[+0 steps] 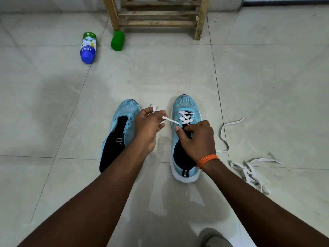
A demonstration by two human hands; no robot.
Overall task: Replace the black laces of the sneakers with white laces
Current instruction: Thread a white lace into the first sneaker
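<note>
Your left hand (147,125) pinches the white lace (170,120); your right hand (197,138) grips the sneaker (185,106) right of centre: pull flat, taut.

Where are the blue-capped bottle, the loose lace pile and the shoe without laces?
blue-capped bottle (88,47): head view, on its white label.
loose lace pile (248,171): head view, on the tangled middle.
shoe without laces (124,111): head view, on its blue toe.
</note>
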